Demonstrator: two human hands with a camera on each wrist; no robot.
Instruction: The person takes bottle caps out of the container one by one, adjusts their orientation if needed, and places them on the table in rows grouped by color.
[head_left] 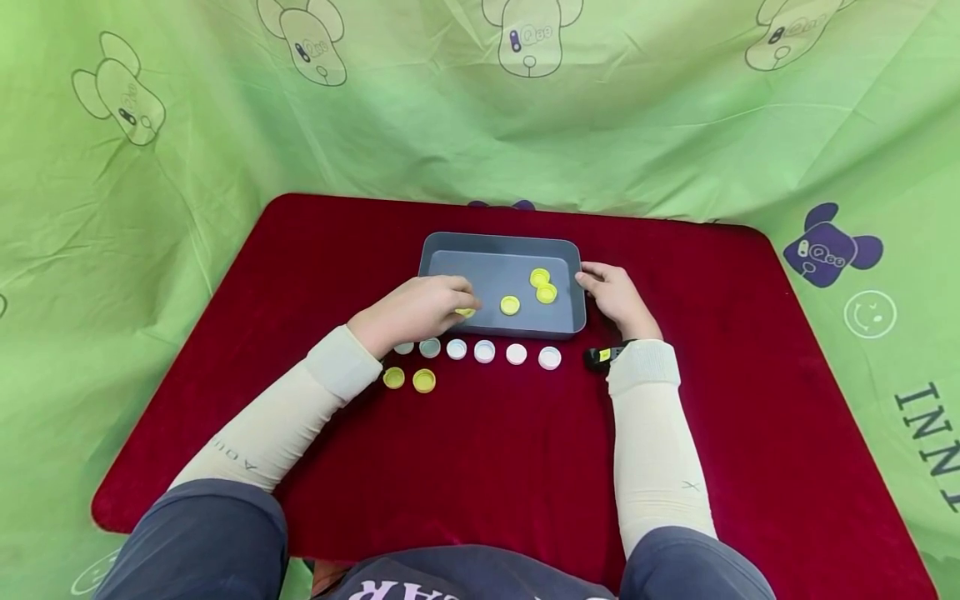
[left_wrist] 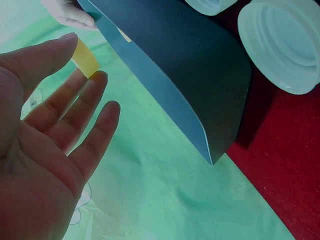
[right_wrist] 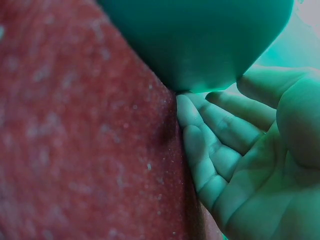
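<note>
Over the front left of the grey tray (head_left: 480, 330), my left hand (head_left: 420, 310) pinches a yellow bottle cap (left_wrist: 86, 59) between thumb and fingertips, the other fingers loosely bent. Inside the tray lie a single yellow cap (head_left: 510, 305) and two overlapping yellow caps (head_left: 543, 284) toward the right. At the tray's right end, my right hand (head_left: 617, 298) holds the side, its thumb (right_wrist: 260, 82) at the rim and its fingers (right_wrist: 220, 122) against the outer wall near the table.
In front of the tray runs a row of several white caps (head_left: 484, 352). Two more yellow caps (head_left: 424, 381) lie nearer to me at the row's left end. Red cloth (head_left: 480, 467) covers the table, and a green printed curtain (head_left: 420, 125) hangs around it.
</note>
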